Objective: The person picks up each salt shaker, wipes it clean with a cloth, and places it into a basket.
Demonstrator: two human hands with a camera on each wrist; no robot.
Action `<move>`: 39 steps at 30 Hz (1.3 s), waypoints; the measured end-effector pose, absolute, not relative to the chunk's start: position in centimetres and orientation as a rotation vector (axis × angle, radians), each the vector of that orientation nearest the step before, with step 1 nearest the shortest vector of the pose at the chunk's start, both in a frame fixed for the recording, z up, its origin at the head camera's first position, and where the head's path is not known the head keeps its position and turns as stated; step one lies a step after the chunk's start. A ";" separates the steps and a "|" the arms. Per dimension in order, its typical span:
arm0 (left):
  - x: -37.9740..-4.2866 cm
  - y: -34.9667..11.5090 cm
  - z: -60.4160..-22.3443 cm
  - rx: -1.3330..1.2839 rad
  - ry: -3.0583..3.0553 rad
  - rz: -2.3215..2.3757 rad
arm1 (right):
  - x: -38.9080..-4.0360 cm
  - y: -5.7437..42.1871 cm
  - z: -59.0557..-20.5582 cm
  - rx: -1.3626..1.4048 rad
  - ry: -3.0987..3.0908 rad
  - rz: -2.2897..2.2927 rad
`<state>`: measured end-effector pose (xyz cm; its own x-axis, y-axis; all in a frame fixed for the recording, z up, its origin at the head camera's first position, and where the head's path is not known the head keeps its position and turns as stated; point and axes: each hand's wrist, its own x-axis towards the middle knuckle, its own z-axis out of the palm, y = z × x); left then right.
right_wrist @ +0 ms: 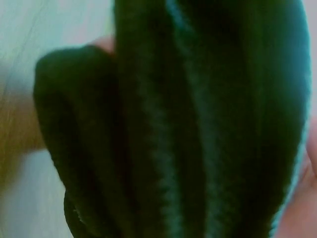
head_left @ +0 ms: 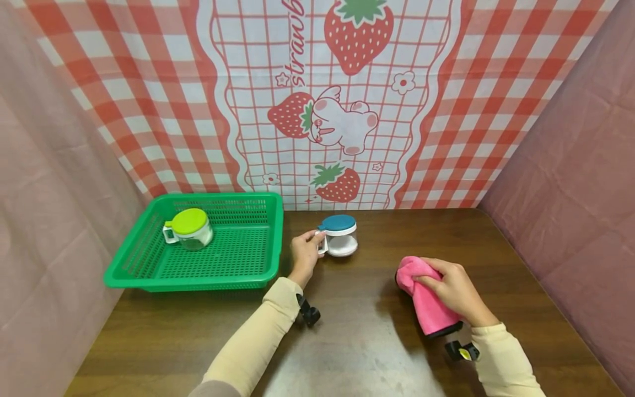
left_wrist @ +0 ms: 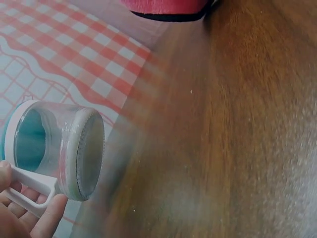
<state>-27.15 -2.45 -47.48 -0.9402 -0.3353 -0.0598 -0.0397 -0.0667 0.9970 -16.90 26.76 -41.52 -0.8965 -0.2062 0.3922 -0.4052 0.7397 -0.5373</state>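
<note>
From the head view, I see the left hand pinching the white handle of the blue-lidded jar between thumb and fingers. The jar stands out to the right of those fingertips, upright, lid on top, its clear body outside the grip. The right hand grips a pink cloth, thumb laid across it; one end bunches up ahead of the fingers and the rest hangs below the palm, its dark edge near the sleeve. To the left of the left hand, a green basket on the wooden table holds a lime-lidded jar.

My left wrist view has the handle at lower left, digits on either side of it and some fingers behind its loop. The jar's body lies just beyond the grip, underside showing. Part of the cloth comes in at the top.

On the right wrist view, dark, blurred folds of the cloth nearly fill the picture, with a bit of the hand at the right edge; I cannot make out the fingertips there.
</note>
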 end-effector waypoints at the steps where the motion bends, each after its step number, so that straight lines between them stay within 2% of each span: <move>1: -27.1 -2.4 -47.4 0.409 -1.991 -2.119 | -16.9 26.8 -41.5 0.476 -2.634 0.921; 39: -23.5 -2.0 -44.5 0.332 -2.018 -2.284 | -16.9 25.7 -41.8 0.498 -2.544 1.016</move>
